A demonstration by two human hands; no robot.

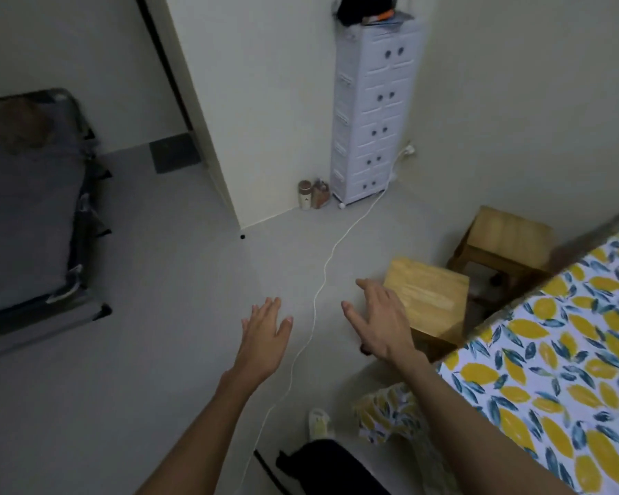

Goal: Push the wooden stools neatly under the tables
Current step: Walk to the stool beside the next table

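Two light wooden stools stand on the grey floor beside a table covered with a lemon-print cloth. The near stool is partly under the table edge. The far stool sits further back, also partly tucked under. My right hand hovers open just left of the near stool's seat, fingers spread; whether it touches the seat I cannot tell. My left hand is open over the bare floor, well left of the stools, holding nothing.
A white cable runs across the floor between my hands toward a tall white drawer tower in the corner. Small bottles stand by the wall. A grey folding bed fills the left. A dark bag lies at the bottom.
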